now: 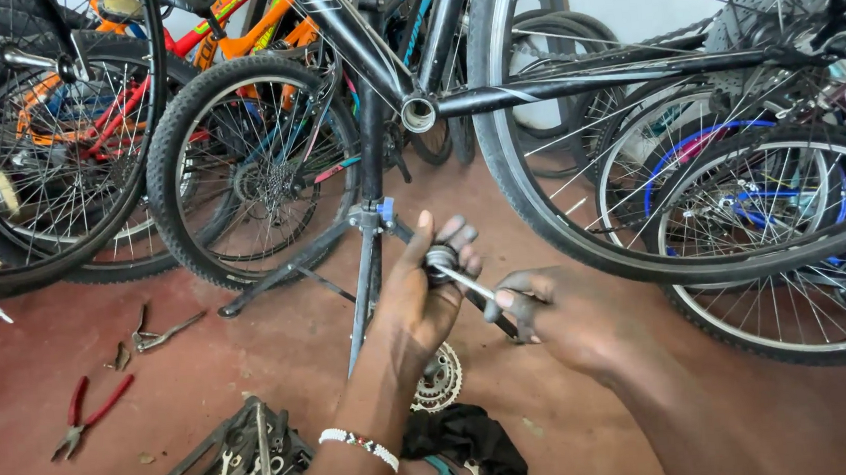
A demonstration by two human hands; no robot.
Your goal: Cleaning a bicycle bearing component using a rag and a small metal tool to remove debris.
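A black bicycle frame (532, 91) hangs clamped on a repair stand (372, 241), and its bottom bracket shell (418, 114) gapes open and hollow, so the axle assembly is already out of the frame. Below that shell, in front of the stand's legs, the left hand (417, 297) has its grip closed around a dark bearing cup (441, 259) at one end of a metal spindle (471, 284). The right hand (557, 312), just right of the left, pinches the spindle's other end between thumb and fingers. Judging by this, removal is done, and the part is under inspection or servicing; refitting into the shell is left. On the red floor beneath the stand lie a chainring set (440, 377), a black rag (467, 441), an open tool case (226, 469) and, further left, red-handled pliers (88, 415).
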